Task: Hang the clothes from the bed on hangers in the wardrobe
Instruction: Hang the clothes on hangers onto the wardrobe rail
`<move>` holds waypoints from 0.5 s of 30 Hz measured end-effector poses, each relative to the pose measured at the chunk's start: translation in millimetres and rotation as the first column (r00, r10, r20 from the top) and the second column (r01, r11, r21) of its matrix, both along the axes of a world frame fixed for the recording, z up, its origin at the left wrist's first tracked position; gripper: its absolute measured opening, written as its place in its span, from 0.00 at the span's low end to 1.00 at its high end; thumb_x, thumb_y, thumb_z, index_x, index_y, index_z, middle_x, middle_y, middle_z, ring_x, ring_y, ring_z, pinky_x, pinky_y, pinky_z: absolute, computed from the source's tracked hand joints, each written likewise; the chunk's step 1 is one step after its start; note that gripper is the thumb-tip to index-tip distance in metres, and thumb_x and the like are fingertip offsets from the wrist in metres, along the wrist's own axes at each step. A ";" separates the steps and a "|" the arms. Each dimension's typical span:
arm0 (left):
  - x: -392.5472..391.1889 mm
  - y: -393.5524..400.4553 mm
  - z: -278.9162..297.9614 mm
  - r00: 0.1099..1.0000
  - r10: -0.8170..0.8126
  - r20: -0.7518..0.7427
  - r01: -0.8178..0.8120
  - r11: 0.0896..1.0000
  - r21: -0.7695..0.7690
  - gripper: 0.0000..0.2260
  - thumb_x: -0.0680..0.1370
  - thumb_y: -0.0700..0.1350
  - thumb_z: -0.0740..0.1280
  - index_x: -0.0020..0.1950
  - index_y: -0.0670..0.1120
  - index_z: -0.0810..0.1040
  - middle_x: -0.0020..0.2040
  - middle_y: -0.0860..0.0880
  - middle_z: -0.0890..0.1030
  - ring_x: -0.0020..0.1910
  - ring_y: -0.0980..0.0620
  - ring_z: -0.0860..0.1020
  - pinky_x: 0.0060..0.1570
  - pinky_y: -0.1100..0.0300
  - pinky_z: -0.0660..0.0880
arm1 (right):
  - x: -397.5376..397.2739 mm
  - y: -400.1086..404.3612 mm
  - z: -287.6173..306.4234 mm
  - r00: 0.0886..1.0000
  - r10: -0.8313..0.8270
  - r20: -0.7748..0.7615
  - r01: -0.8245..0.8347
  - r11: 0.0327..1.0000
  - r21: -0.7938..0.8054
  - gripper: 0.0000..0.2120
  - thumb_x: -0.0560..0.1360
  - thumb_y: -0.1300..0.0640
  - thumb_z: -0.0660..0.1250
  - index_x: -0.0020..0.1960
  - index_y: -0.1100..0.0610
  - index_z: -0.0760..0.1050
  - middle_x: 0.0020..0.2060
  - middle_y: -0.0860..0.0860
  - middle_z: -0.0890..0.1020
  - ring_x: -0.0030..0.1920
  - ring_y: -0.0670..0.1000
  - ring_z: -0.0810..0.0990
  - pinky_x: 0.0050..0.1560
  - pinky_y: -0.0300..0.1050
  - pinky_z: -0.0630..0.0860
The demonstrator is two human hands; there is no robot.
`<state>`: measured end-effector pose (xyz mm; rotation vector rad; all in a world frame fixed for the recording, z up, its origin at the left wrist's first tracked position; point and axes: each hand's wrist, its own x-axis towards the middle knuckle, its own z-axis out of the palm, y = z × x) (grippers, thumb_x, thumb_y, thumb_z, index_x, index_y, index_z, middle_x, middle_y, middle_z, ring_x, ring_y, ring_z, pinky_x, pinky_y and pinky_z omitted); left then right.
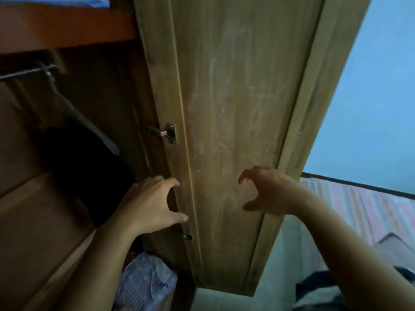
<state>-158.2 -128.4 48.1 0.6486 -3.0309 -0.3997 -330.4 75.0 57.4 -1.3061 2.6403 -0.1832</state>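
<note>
Both hands are raised in front of an open wardrobe, and neither holds anything. The left hand [152,203] reaches toward the inner edge of the wardrobe door [235,131], its fingers spread and loosely bent, with the thumb stretched out below them; whether the fingertips actually touch the wood cannot be told. The right hand [267,191] hovers in front of the lower part of the same door, fingers curled like a claw and thumb extended beneath, with an open gap between them and nothing inside it. The door is pale scuffed wood standing ajar, and a small metal latch [167,133] is fixed on its inner edge above the left hand. Inside the wardrobe on the left, a dark rail [22,74] runs across the top, and a dark hanger [74,108] hangs from it, tilted, with a black garment [85,176] draped below it in the shadow. A crinkled plastic bag [146,283] lies at the bottom of the wardrobe beneath the left forearm. On the right, beside the door, the bed [359,212] shows a striped cover, and a dark piece of clothing [318,290] lies on it near the lower edge of the view, under the right forearm. A blue wall [377,97] rises behind the bed.
</note>
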 end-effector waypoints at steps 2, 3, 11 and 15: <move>-11.6 12.0 -6.1 0.999 -0.041 0.029 0.040 0.999 0.032 0.36 0.67 0.64 0.74 0.72 0.58 0.67 0.69 0.56 0.70 0.68 0.52 0.69 0.63 0.52 0.71 | 2.0 21.2 -6.8 0.998 -0.062 -0.034 0.062 0.998 0.016 0.29 0.71 0.45 0.76 0.69 0.48 0.70 0.63 0.48 0.76 0.63 0.51 0.74 0.62 0.47 0.74; -20.1 19.2 -9.6 0.996 -0.079 0.045 0.077 0.996 0.039 0.36 0.67 0.63 0.74 0.72 0.58 0.67 0.70 0.56 0.69 0.68 0.51 0.68 0.64 0.53 0.70 | 3.2 32.8 -10.2 0.994 -0.097 -0.039 0.098 0.995 0.020 0.29 0.71 0.46 0.76 0.69 0.48 0.70 0.63 0.49 0.76 0.63 0.51 0.73 0.62 0.47 0.74; -74.9 79.1 -38.1 0.935 -0.330 0.132 0.312 0.940 0.139 0.35 0.71 0.58 0.74 0.74 0.57 0.64 0.71 0.55 0.65 0.69 0.53 0.66 0.64 0.55 0.70 | 10.3 128.6 -30.4 0.941 -0.337 0.032 0.336 0.942 0.019 0.28 0.73 0.45 0.74 0.70 0.49 0.70 0.65 0.48 0.74 0.64 0.50 0.72 0.64 0.46 0.72; -98.1 117.3 -52.7 0.880 -0.449 0.157 0.432 0.892 0.130 0.33 0.69 0.61 0.74 0.70 0.58 0.65 0.68 0.55 0.67 0.63 0.54 0.69 0.59 0.53 0.75 | 13.3 173.5 -39.6 0.892 -0.452 -0.018 0.452 0.892 0.010 0.28 0.73 0.47 0.74 0.70 0.50 0.70 0.65 0.50 0.74 0.64 0.52 0.71 0.63 0.47 0.72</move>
